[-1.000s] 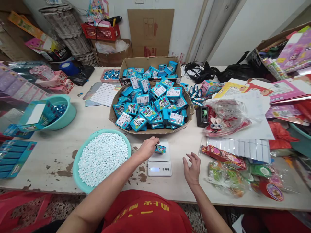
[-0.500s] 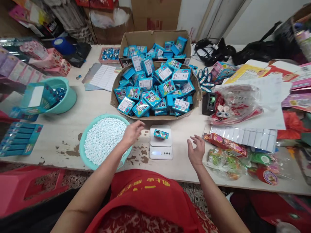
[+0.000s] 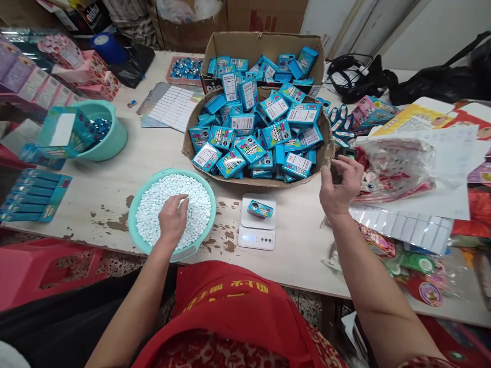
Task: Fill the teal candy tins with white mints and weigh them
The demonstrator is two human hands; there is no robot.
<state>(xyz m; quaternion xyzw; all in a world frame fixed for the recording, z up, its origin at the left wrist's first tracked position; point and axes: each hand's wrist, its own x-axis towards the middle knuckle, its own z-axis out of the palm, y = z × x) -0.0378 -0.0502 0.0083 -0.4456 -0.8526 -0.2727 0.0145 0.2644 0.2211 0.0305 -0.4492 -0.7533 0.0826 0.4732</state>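
My left hand (image 3: 173, 221) is over the white candies (image 3: 153, 209) in a turquoise basin (image 3: 134, 225), its thumb and fingers bent and a little apart. No object shows between them. My right hand (image 3: 340, 188) is raised beside the right end of a cut-down carton (image 3: 330, 138). Its thumb stands apart from the curved fingers, and it partly covers a black tape dispenser (image 3: 348, 152); whether it touches this I cannot tell. Between my hands a small blue box (image 3: 260, 208) with a round opening lies on a white kitchen scale (image 3: 256, 239).
Several blue candy boxes (image 3: 251, 148) fill the carton, and a second carton (image 3: 264, 37) stands behind it. A turquoise tub (image 3: 118, 138) is at the left. Right of my arm lie a clear plastic bag (image 3: 406, 163), label sheets (image 3: 406, 225) and packaging. Flattened blue boxes (image 3: 34, 197) lie at the left edge.
My left hand has moved from the basin's right rim to over the candies. The right hand has gone forward and right to the tape dispenser. The view has shifted slightly; the box stays on the scale.
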